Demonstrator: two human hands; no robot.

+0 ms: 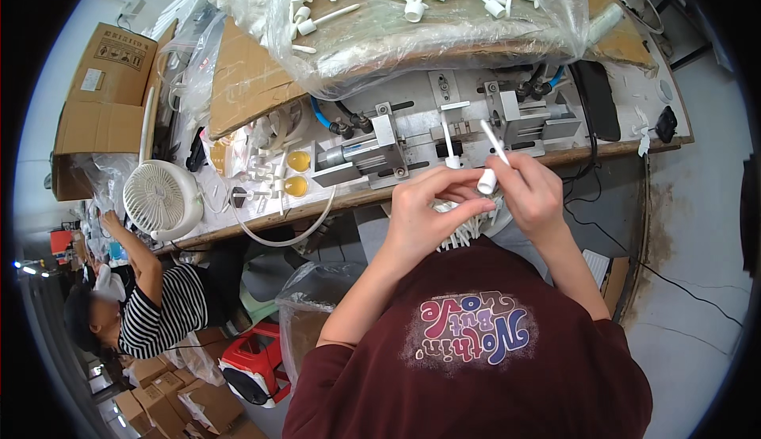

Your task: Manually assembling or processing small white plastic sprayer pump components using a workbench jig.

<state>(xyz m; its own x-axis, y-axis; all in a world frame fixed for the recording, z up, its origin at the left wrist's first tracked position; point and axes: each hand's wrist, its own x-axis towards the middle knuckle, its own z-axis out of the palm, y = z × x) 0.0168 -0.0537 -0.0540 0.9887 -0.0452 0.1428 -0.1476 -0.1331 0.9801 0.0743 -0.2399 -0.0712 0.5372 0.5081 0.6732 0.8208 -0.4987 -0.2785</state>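
Note:
My left hand [428,213] is closed, its thumb and fingertips meeting at a small white plastic cap [487,183]. Against it from the other side, my right hand [533,197] pinches a thin white plastic stem [493,139] that points up and away. Whether cap and stem are one piece I cannot tell. Just beyond my left fingers, another white stemmed cap [449,141] stands at the middle of a metal clamping fixture [380,149]. Below my hands, a heap of white stemmed pieces [464,237] is partly hidden by my hands and shirt.
A plastic-lined cardboard box [261,62] of white stemmed caps spans the bench's far side. A white fan [162,199] and yellow round pieces [296,185] lie left. Another person [158,304] works at far left. A black cable [590,114] hangs over the bench's right edge.

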